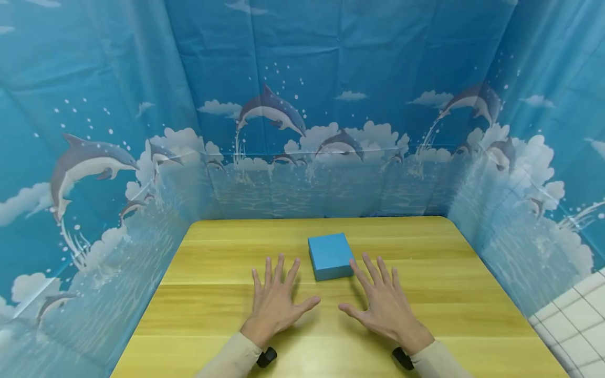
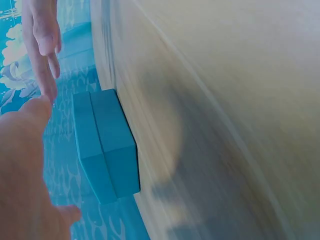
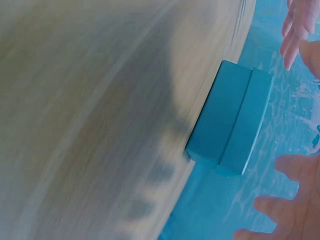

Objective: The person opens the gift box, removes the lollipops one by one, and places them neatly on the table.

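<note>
A blue lidded box (image 1: 331, 254) sits on the yellow wood-grain table, a little right of its middle. The seam of its lid shows in the left wrist view, where the box (image 2: 107, 145) stands beyond the hand, and the right wrist view shows the same box (image 3: 230, 117). My left hand (image 1: 276, 303) hovers over the table at the near left of the box, palm down, fingers spread. At the near right is my right hand (image 1: 385, 304), also spread, its index fingertip overlapping the box's corner in the head view. Neither hand holds anything.
The yellow table (image 1: 227, 247) has rounded far corners. A blue curtain (image 1: 378, 63) printed with dolphins and clouds hangs behind it and along both sides. White floor tiles (image 1: 581, 315) show at the lower right. Each wrist wears a black band (image 1: 267, 357).
</note>
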Demonstrator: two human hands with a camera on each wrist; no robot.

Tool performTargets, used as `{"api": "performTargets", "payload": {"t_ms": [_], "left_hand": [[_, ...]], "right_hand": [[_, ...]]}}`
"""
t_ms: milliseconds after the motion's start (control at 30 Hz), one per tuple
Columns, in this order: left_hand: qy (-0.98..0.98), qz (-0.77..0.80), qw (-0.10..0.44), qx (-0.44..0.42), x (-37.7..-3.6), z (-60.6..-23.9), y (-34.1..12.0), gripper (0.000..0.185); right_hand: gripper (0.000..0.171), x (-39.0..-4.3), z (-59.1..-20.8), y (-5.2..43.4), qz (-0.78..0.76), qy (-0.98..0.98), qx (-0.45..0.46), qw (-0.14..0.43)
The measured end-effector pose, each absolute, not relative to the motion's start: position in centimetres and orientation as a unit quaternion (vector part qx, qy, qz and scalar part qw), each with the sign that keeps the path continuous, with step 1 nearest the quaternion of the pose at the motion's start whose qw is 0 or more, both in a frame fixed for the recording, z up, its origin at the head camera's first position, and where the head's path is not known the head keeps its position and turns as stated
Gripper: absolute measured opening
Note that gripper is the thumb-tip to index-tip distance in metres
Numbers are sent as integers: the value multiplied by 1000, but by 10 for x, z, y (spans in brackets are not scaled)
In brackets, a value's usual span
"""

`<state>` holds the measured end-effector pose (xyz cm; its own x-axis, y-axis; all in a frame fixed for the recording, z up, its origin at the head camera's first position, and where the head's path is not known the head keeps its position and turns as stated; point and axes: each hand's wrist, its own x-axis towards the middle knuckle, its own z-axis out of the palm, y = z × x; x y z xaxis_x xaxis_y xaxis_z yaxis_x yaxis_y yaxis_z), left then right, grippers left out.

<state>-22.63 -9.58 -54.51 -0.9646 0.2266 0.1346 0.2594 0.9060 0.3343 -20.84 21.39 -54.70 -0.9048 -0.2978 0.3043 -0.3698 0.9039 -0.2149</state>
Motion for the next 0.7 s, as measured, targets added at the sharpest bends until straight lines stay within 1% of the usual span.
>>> {"api": "performTargets", "payload": {"t_ms": [233,400,567,700], "left_hand": [[-969,-194,57,-143,-237,-551,-85,99],[-961,-206,55,-176,-246,-557,-78,96],[-958,-191,89,-194,-257,-561,-72,92],[-956,-180,93,-211,-265,-560,-67,85]], "right_hand": [[99,-222,-551,211,146,-964,184,129],[96,-235,-551,205,158,-959,207,109],[94,-245,-549,197,186,-956,209,84],[90,-250,-547,191,209,-955,196,72]]}}
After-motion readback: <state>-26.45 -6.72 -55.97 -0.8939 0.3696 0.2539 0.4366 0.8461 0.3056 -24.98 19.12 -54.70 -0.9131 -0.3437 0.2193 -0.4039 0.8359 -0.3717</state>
